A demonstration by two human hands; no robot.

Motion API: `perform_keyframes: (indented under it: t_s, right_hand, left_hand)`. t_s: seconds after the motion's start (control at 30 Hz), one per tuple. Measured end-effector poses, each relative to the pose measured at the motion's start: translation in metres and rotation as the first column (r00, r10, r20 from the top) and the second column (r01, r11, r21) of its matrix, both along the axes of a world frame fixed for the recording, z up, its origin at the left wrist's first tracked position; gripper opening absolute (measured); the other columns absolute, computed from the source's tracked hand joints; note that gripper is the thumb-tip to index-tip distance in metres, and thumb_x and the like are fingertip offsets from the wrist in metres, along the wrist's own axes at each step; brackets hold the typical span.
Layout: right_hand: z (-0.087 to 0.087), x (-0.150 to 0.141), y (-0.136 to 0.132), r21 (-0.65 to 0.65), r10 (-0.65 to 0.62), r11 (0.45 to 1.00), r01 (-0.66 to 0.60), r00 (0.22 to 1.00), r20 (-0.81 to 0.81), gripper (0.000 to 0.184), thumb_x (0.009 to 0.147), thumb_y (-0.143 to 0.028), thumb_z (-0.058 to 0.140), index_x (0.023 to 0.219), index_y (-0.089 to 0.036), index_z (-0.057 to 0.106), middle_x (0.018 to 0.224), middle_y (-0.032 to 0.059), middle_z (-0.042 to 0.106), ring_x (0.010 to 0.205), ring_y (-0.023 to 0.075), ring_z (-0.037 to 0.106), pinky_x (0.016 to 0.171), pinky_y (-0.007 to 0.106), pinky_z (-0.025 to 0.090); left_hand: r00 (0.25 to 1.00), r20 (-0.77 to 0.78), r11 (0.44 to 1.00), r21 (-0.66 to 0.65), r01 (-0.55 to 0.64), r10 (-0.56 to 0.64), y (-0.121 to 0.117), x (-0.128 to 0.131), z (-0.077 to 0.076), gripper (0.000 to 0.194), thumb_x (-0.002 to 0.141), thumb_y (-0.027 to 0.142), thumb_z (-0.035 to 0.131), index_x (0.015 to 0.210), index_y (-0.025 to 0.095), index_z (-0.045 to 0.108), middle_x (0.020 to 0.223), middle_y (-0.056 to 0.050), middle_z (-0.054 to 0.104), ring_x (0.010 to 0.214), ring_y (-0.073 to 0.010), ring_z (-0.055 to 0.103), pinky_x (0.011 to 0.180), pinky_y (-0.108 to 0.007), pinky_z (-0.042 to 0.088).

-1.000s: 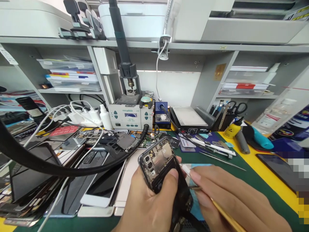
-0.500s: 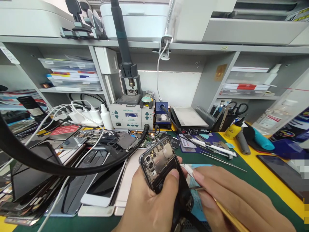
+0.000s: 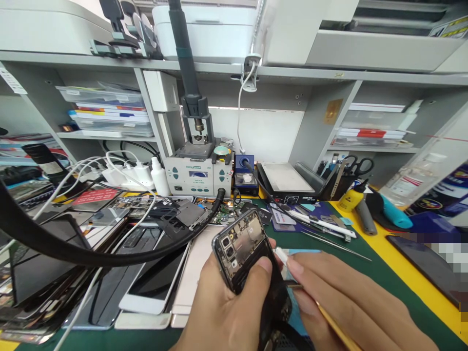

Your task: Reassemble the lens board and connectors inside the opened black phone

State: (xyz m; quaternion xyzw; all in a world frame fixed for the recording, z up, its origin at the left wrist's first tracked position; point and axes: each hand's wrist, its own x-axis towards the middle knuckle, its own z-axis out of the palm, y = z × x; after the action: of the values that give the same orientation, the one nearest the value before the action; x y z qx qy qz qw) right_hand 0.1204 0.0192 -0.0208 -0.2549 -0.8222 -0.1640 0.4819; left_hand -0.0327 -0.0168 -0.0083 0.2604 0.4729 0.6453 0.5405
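My left hand (image 3: 234,297) is wrapped round an opened smartphone (image 3: 244,243), thumb pressed on its black battery area. The phone's back is off, so its cameras and metal shield plates show at the upper end. My right hand (image 3: 351,297) is closed on a slim gold-handled tool (image 3: 334,319), whose dark metal end points at the phone's right edge. Its fingers also hold a small white piece (image 3: 281,255) beside that edge; I cannot make out its kind. Whether the tool's tip touches the phone is hard to see.
Several phones (image 3: 146,287) and phone parts crowd the left. A thick black hose (image 3: 120,258) loops across from the hot-air station (image 3: 199,175). Tweezers (image 3: 340,244) lie on the green mat (image 3: 383,287). A yellow bottle (image 3: 353,196) and a dark phone (image 3: 420,261) are at right.
The white piece has tilted and shifted slightly left with my right fingers, and the tool's end sits a little closer to the phone's edge. My left hand keeps its hold.
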Motion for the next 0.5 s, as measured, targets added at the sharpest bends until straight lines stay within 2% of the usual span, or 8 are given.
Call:
perform_keyframes:
  t_s: [0.1,0.33,0.43,0.5]
  right_hand:
    - [0.002,-0.004,0.003,0.002,0.047,0.999,-0.047,0.998,-0.047,0.022,0.095,-0.017,0.052,0.099,-0.026,0.072,0.085,0.0012,0.08,0.068,0.0189,0.076,0.069,0.027,0.065]
    - [0.003,-0.011,0.0,-0.017,0.034,0.999,-0.036,0.996,-0.084,0.025,0.097,-0.018,0.049,0.101,-0.027,0.072,0.083,0.0007,0.08,0.073,0.0188,0.077,0.074,0.026,0.065]
    - [0.008,-0.015,-0.002,-0.03,0.019,0.999,-0.023,0.993,-0.12,0.025,0.097,-0.017,0.049,0.095,-0.025,0.072,0.08,0.0004,0.079,0.073,0.0178,0.077,0.074,0.024,0.065]
    - [0.014,-0.013,-0.003,-0.051,0.027,0.998,-0.03,0.997,-0.071,0.023,0.096,-0.015,0.051,0.092,-0.024,0.072,0.079,0.0004,0.079,0.073,0.0168,0.077,0.073,0.022,0.064]
  left_hand:
    - [1.0,-0.009,1.0,0.0,-0.01,0.01,0.0,0.0,0.0,0.046,0.072,0.037,0.084,0.11,0.017,0.071,0.105,-0.008,0.082,0.102,-0.025,0.076,0.08,-0.023,0.064]
    - [1.0,-0.026,1.0,0.025,-0.011,0.011,0.0,0.001,-0.001,0.048,0.072,0.038,0.083,0.113,0.017,0.069,0.108,-0.007,0.081,0.109,-0.0241,0.074,0.086,-0.021,0.062]
    - [1.0,-0.022,1.0,0.03,0.006,-0.005,0.0,0.0,0.0,0.05,0.073,0.039,0.083,0.115,0.016,0.068,0.108,-0.009,0.081,0.111,-0.0261,0.073,0.085,-0.024,0.062]
    - [0.999,-0.046,0.999,0.035,0.002,0.0,0.001,-0.001,0.0,0.046,0.074,0.038,0.083,0.112,0.017,0.069,0.108,-0.008,0.081,0.109,-0.0251,0.074,0.087,-0.023,0.062]
